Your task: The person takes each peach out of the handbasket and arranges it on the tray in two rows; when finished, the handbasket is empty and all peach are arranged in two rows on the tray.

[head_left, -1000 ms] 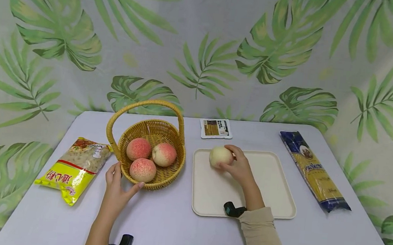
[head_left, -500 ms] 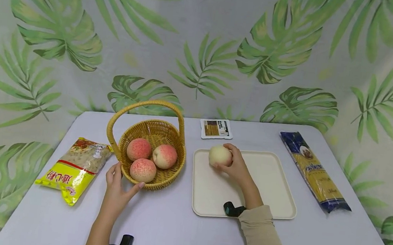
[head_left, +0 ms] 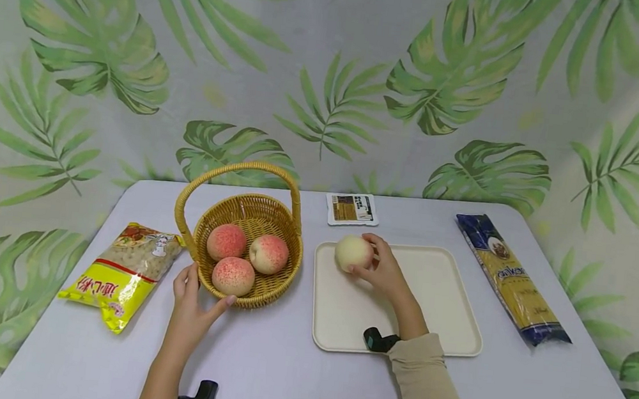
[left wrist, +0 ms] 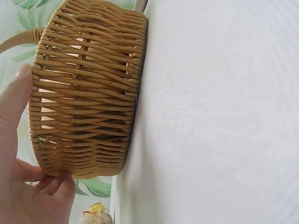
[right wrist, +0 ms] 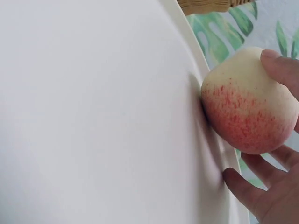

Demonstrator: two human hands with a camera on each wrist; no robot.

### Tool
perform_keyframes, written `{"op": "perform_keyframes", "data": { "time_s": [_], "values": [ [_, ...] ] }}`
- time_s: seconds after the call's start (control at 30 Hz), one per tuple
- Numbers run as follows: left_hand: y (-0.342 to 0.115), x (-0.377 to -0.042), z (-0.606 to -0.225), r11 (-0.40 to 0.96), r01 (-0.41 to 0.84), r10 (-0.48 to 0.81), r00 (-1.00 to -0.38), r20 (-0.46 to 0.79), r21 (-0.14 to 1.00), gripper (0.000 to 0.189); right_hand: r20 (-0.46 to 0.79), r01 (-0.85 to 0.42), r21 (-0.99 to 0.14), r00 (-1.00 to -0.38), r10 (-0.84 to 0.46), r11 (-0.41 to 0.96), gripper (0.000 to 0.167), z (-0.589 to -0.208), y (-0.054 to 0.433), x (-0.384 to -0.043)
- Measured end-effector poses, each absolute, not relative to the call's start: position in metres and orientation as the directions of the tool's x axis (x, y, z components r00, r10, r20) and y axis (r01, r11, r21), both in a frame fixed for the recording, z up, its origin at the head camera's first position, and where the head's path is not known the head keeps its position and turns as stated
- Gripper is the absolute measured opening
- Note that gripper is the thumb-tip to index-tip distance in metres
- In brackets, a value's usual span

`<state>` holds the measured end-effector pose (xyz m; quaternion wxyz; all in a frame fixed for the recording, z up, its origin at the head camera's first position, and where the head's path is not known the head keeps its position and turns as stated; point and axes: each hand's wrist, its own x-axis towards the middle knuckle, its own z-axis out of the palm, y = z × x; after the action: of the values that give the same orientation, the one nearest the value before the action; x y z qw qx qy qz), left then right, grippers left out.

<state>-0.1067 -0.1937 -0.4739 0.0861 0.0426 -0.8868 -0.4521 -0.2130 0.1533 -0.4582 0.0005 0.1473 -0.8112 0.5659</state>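
A pale peach (head_left: 353, 254) sits at the back left of the cream tray (head_left: 400, 323), gripped by my right hand (head_left: 386, 271). In the right wrist view the same peach (right wrist: 250, 105) shows a red-speckled lower side, with thumb and fingers on opposite sides. My left hand (head_left: 192, 306) holds the near left rim of a wicker basket (head_left: 272, 294). Seen from the left wrist, its thumb lies on the rim and its fingers bend against the side of the woven wall (left wrist: 88, 93). Three pink peaches (head_left: 233, 276) lie inside the basket.
A yellow bag of pasta (head_left: 121, 273) lies left of the basket. Behind the tray is a small flat packet (head_left: 352, 210). A long blue-and-yellow spaghetti pack (head_left: 511, 276) lies to the right. The basket's tall handle (head_left: 242, 166) arches upward.
The right hand's peach has shifted slightly left on the tray and turned a little within the fingers. My left hand and the basket stay put.
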Motion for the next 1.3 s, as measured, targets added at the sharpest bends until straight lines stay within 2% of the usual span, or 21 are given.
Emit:
{"op": "perform_keyframes", "data": {
  "time_s": [0.23,0.5,0.67,0.8,1.1,1.3],
  "values": [
    [-0.193,-0.107,-0.474,0.591,0.021,-0.15,-0.979,0.135,0.807,0.097,0.215,-0.287,-0.873,-0.952,-0.218,0.395,0.065,-0.472,0.158,-0.221],
    [-0.194,-0.107,-0.474,0.589,0.002,-0.153,-0.982,0.114,0.808,0.098,0.398,-0.475,-0.78,-0.879,-0.264,0.407,0.06,-0.425,0.135,-0.21],
    [-0.194,-0.107,-0.473,0.587,0.0,-0.151,-0.983,0.109,0.81,0.099,0.445,-0.544,-0.742,-0.837,-0.319,0.393,0.062,-0.401,0.108,-0.201],
    [-0.194,-0.107,-0.472,0.592,0.009,-0.145,-0.982,0.117,0.806,0.099,0.483,-0.612,-0.709,-0.783,-0.391,0.351,0.065,-0.397,0.083,-0.199],
    [-0.194,-0.107,-0.473,0.593,0.013,-0.141,-0.983,0.12,0.805,0.098,0.458,-0.653,-0.696,-0.724,-0.516,0.298,0.063,-0.417,0.029,-0.196],
    [-0.194,-0.108,-0.474,0.597,0.022,-0.141,-0.981,0.131,0.802,0.096,0.412,-0.646,-0.705,-0.708,-0.574,0.291,0.062,-0.432,0.01,-0.195]
  ]
}}
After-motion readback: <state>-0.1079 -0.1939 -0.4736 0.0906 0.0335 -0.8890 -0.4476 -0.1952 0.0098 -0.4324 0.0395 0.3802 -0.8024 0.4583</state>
